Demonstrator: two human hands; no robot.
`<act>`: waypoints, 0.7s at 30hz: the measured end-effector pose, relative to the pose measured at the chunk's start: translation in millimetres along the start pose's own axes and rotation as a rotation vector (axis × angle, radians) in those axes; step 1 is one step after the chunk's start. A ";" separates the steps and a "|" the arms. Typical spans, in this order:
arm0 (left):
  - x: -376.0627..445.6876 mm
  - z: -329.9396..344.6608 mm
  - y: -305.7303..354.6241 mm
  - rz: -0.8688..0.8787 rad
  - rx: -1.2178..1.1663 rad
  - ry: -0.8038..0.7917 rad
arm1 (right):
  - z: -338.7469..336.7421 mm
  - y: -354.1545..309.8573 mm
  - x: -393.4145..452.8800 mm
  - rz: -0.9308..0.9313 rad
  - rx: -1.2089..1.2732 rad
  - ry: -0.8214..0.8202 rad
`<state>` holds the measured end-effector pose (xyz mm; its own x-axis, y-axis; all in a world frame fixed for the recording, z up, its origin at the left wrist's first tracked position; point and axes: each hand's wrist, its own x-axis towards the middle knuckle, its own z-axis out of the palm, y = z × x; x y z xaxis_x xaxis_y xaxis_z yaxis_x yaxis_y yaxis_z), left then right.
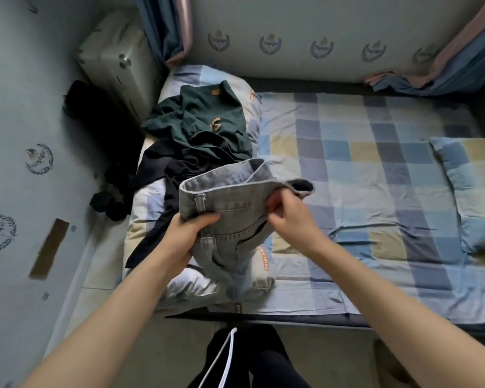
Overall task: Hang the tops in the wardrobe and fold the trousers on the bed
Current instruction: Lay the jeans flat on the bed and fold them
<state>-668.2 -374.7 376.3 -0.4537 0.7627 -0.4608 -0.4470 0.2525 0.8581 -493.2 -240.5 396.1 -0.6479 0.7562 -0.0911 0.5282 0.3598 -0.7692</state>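
Observation:
Grey jeans (pixel 230 203) are held up over the left part of the bed, waistband on top, legs trailing down onto the covers. My left hand (pixel 188 233) grips the jeans at the left side, below a belt loop. My right hand (pixel 289 211) pinches the waistband at its right end. Behind the jeans lies a dark green top (pixel 207 121) with orange lettering, on a folded checked duvet. A dark navy garment (pixel 163 169) sprawls beside and under it, spilling off the bed's left edge.
The bed (pixel 361 169) has a blue and yellow checked sheet, with a matching pillow (pixel 471 186) at the right. A white box (pixel 115 63) stands in the far left corner, with dark clothing (pixel 101 116) below it. Curtains hang at the back.

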 end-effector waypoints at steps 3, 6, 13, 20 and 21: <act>0.5 -12.1 12.9 0.015 0.013 -0.111 | -11.1 5.4 14.6 -0.015 -0.057 0.078; -0.6 -23.3 25.4 0.003 0.069 -0.202 | -23.3 1.4 29.6 0.054 -0.007 0.241; -3.0 -63.7 28.5 -0.078 0.073 -0.260 | -28.4 -5.1 18.3 0.128 0.302 -0.413; 4.1 -75.8 18.0 -0.218 0.532 0.259 | 17.3 -14.1 -6.7 -0.010 0.111 -0.142; 1.5 -71.9 17.4 -0.342 0.537 0.245 | 26.2 -19.3 -10.0 -0.010 0.079 -0.107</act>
<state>-732.1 -412.0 374.2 -0.5444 0.4465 -0.7101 -0.1804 0.7644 0.6189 -511.3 -269.3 395.3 -0.7101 0.6886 -0.1467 0.4792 0.3200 -0.8173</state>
